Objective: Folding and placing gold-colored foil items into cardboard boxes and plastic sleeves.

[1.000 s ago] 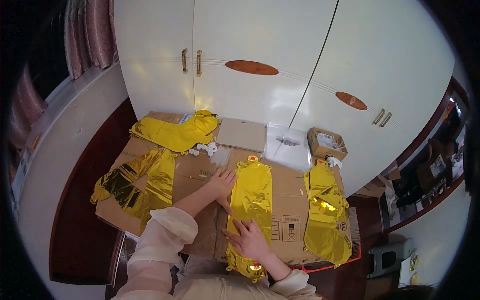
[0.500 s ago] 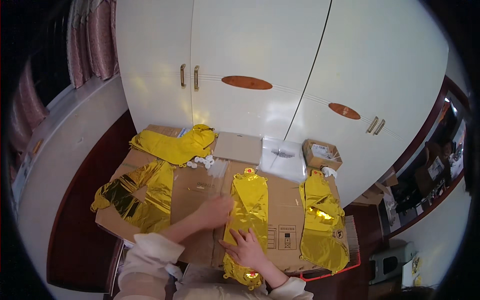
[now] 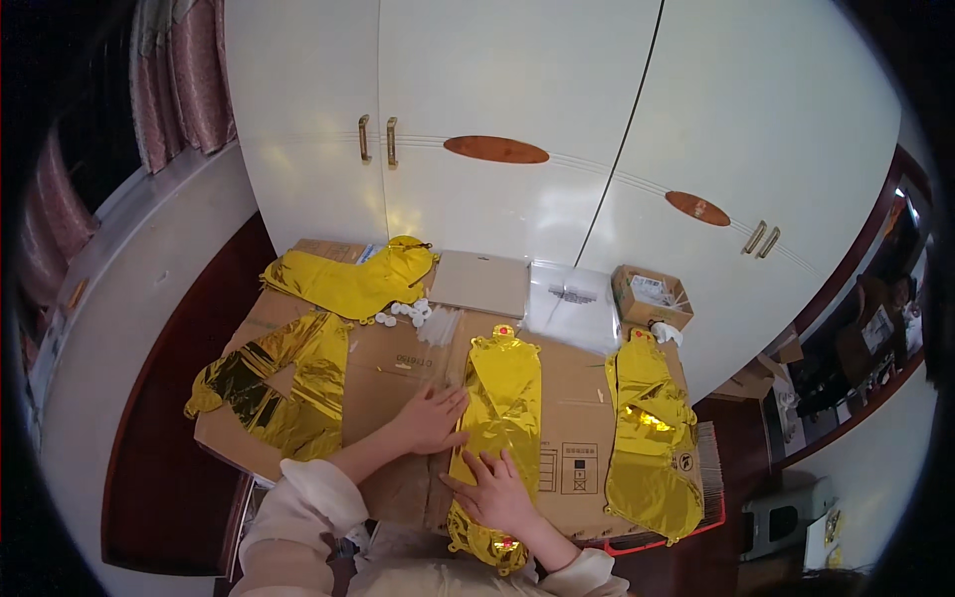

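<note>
Change noted: against the view of half a second earlier, the left hand (image 3: pixel 430 420) has gone from a curled, blurred posture to a flattened one, with its fingers extended toward the left edge of the central gold foil balloon (image 3: pixel 505 403). The right hand (image 3: pixel 497 495) keeps much the same place on the foil's lower half. In effect, both hands now attend to one piece, which is judged to be steadied by the right hand while the left works along its edge.

Finger condition: the left fingers lie nearly straight and close together, tips at the foil's edge, thumb set apart and pointing toward the right hand. The right fingers are spread and rest on the foil from above. Neither hand is seen to clamp anything; whether the left fingertips pinch the edge cannot be told.

Location: the balloon lies flat, uninflated and lengthwise before the person, on a cardboard surface (image 3: pixel 572 398), with a red spot at its far end. Creases show across its upper half.

Adjacent items: a gold foil piece with an opening (image 3: pixel 318 378) to the left, a curved gold foil piece (image 3: pixel 338 287) behind it, and a creased gold foil piece (image 3: pixel 652 478) to the right.
</note>
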The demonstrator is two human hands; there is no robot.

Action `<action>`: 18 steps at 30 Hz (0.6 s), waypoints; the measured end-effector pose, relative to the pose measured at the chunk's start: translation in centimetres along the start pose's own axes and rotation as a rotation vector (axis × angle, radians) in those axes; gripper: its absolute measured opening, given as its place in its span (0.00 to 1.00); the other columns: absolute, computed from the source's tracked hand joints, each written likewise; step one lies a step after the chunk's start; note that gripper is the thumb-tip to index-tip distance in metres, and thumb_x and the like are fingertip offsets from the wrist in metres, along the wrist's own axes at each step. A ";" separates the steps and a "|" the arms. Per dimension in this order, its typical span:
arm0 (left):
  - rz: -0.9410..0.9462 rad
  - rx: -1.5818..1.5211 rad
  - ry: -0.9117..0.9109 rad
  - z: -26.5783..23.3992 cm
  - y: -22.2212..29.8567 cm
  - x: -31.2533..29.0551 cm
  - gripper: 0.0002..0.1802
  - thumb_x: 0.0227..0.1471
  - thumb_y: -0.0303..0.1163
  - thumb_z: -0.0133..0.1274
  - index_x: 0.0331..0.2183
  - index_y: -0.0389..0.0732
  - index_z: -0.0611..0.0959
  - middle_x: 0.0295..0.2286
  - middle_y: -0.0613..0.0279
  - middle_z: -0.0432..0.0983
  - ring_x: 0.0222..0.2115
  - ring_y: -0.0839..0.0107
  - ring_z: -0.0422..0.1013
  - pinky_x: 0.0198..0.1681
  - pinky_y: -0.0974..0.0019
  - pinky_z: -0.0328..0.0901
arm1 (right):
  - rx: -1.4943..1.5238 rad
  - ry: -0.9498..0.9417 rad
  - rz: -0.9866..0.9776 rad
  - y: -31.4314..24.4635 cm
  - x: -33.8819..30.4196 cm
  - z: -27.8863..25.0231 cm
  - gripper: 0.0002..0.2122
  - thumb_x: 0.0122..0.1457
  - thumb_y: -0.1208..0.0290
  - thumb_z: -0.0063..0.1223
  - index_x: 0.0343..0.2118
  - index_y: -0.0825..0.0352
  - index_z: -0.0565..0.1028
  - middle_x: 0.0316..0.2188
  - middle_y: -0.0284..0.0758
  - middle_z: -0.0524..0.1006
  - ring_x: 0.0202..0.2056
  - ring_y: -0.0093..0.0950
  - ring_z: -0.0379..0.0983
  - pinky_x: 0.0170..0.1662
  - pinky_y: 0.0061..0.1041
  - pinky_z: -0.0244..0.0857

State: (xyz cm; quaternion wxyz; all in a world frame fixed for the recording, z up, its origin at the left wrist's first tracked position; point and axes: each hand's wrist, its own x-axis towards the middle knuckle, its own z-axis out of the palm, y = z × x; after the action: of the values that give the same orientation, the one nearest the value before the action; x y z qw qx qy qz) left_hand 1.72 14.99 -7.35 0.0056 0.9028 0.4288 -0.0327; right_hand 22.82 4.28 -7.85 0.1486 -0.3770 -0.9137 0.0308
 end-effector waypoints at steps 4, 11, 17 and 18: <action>-0.074 -0.018 0.058 0.8 -2.0 3.0 0.41 0.60 0.58 0.36 0.61 0.33 0.61 0.62 0.51 0.56 0.64 0.61 0.50 0.66 0.42 0.37 | -0.015 -0.018 -0.004 -0.1 0.2 -0.2 0.19 0.61 0.54 0.46 0.56 0.39 0.72 0.57 0.41 0.66 0.56 0.43 0.62 0.61 0.54 0.47; -0.146 -0.013 0.110 0.2 -3.3 6.0 0.43 0.57 0.59 0.40 0.60 0.33 0.62 0.60 0.49 0.58 0.64 0.61 0.50 0.65 0.40 0.37 | -0.011 -0.020 -0.002 -0.1 0.0 -0.2 0.20 0.61 0.53 0.46 0.57 0.38 0.70 0.57 0.40 0.66 0.56 0.42 0.61 0.62 0.53 0.47; -0.158 0.093 0.253 0.9 -1.7 5.2 0.43 0.55 0.58 0.45 0.58 0.32 0.65 0.61 0.47 0.56 0.63 0.58 0.51 0.64 0.43 0.43 | -0.029 -0.022 -0.021 0.2 -0.6 -0.2 0.20 0.60 0.52 0.47 0.57 0.37 0.70 0.57 0.39 0.66 0.57 0.40 0.60 0.62 0.53 0.46; -0.153 0.114 0.306 1.1 -1.1 4.8 0.43 0.55 0.57 0.46 0.58 0.32 0.65 0.61 0.47 0.56 0.63 0.57 0.51 0.64 0.43 0.43 | -0.036 -0.027 -0.019 0.4 -0.7 -0.4 0.20 0.60 0.52 0.47 0.57 0.37 0.70 0.57 0.39 0.66 0.57 0.40 0.60 0.62 0.53 0.46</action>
State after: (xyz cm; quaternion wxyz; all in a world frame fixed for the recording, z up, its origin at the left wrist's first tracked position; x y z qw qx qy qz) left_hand 3.86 19.32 -8.68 -0.1135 0.8608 0.4897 0.0802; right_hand 23.71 4.08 -7.71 0.1298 -0.3702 -0.9197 0.0181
